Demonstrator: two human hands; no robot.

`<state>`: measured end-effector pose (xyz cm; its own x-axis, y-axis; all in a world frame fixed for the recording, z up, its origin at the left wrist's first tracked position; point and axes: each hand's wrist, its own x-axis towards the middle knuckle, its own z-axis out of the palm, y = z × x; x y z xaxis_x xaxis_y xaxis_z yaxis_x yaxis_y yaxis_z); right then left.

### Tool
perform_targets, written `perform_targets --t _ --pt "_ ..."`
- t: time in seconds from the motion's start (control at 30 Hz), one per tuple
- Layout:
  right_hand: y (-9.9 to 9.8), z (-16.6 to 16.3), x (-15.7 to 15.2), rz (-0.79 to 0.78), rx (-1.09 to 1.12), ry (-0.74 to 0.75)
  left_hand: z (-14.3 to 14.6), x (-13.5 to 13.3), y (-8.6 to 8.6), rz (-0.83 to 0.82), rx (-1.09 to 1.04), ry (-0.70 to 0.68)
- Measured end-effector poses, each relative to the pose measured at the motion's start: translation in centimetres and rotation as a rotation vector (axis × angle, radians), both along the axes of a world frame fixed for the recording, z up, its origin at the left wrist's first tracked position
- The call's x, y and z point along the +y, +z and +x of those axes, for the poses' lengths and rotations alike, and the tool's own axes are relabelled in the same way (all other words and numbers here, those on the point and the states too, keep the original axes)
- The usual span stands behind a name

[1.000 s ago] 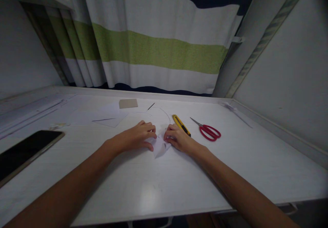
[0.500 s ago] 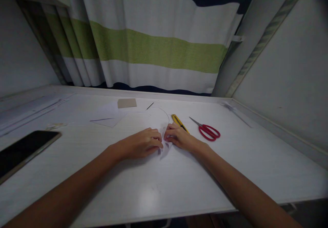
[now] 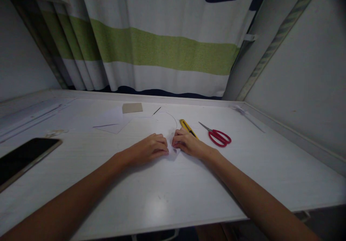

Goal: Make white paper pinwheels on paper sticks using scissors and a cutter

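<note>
Both of my hands meet over a small folded piece of white paper [image 3: 173,154] at the middle of the white table. My left hand [image 3: 151,148] pinches its left side, fingers curled. On the other side my right hand [image 3: 187,142] grips it between thumb and fingers. Much of the paper is hidden by the fingers. A thin strand [image 3: 173,117] curves from the paper toward the back. Just behind my right hand lies a yellow utility knife [image 3: 186,126], partly covered by it. Red-handled scissors [image 3: 219,137] rest to the right of that.
A dark phone [image 3: 24,158] lies at the left. White paper sheets [image 3: 110,120], a grey-brown card [image 3: 132,108] and a thin dark stick [image 3: 156,110] are further back. A striped curtain [image 3: 162,49] hangs behind the table [image 3: 129,205]. A wall [image 3: 305,78] stands at the right.
My left fingers have closed in on the paper, and its lower tip no longer hangs down as far. The whole view has shifted slightly; the tools lie as before.
</note>
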<state>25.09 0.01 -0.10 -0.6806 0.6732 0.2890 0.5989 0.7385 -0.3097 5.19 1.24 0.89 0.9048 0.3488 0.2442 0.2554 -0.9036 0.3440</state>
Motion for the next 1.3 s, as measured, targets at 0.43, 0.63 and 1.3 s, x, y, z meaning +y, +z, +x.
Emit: perform_targets --t 0.43,0.63,1.3 --pt "0.0 0.1 0.0 -0.001 0.013 0.008 0.6 0.5 -0.8 -0.135 -0.186 0.102" --pt "0.1 0.1 -0.2 0.021 0.031 -0.070 0.7 0.6 -1.1 -0.057 -0.141 0.077" --pt "1.4 0.7 -0.7 -0.048 -0.035 -0.091 2.3 1.0 -1.2 -0.052 -0.121 0.143"
